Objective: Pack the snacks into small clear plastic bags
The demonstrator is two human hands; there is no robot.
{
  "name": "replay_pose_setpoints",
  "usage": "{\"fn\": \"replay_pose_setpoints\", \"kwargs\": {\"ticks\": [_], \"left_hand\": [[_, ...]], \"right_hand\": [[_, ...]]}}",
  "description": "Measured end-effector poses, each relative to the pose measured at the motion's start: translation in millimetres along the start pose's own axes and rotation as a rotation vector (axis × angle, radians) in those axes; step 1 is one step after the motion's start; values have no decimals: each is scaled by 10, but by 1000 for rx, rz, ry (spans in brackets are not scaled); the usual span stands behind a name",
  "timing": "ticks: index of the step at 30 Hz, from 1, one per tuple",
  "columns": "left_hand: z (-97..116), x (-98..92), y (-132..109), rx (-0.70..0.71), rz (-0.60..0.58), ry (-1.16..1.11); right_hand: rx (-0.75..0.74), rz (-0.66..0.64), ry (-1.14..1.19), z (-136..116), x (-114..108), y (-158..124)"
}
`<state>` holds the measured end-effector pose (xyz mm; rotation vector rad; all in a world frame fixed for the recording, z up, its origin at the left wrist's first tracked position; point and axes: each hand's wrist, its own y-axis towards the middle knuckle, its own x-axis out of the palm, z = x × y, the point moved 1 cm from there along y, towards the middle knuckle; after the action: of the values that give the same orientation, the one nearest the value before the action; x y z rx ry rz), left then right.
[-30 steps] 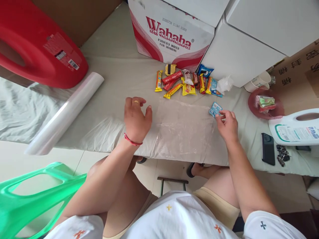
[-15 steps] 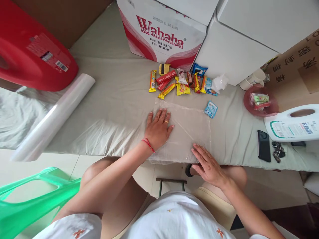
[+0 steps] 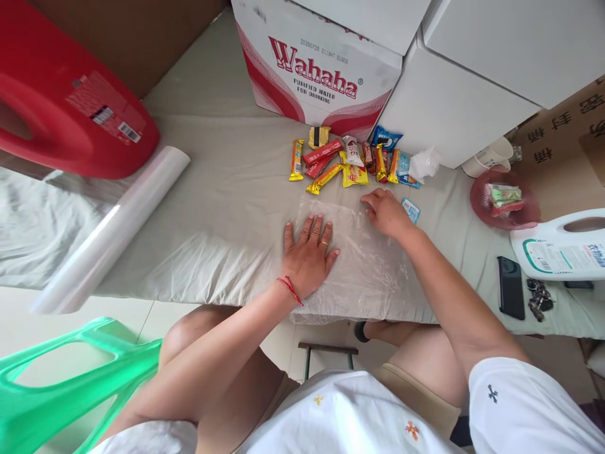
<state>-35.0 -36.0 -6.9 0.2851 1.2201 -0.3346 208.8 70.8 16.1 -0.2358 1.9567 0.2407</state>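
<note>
A thin sheet of clear plastic film lies on the cloth-covered surface in front of me, wrinkled on its right side, its near edge hanging over the front. My left hand rests flat on the film's left part, fingers spread. Over the film's far right corner is my right hand, fingers pointing left and slightly bent, with nothing visible in them. Just beyond it a small blue-and-white packet is partly covered by that hand. Several wrapped snacks lie in a group farther back.
A roll of clear film lies at left by a red jug. Behind the snacks stands a Wahaha carton. At right are a crumpled white wrapper, pink bowl, white bottle, phone and keys.
My right hand has moved away from me, from the film's near right edge to its far right corner. My left hand stays on the film. The film's right side looks more wrinkled.
</note>
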Motion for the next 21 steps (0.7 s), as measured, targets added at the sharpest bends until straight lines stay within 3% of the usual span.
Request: {"fn": "replay_pose_setpoints", "kwargs": {"ticks": [3, 6, 16, 21], "left_hand": [[-21, -15, -15, 12, -1, -19], [-34, -20, -21, 11, -6, -31], [-48, -16, -56, 5, -4, -34], [-42, -16, -56, 0, 0, -30]], "right_hand": [[-15, -127, 55, 131, -48, 95], [0, -183, 151, 209, -109, 5], [53, -192, 339, 232, -92, -196], [217, -120, 499, 312, -127, -143]]}}
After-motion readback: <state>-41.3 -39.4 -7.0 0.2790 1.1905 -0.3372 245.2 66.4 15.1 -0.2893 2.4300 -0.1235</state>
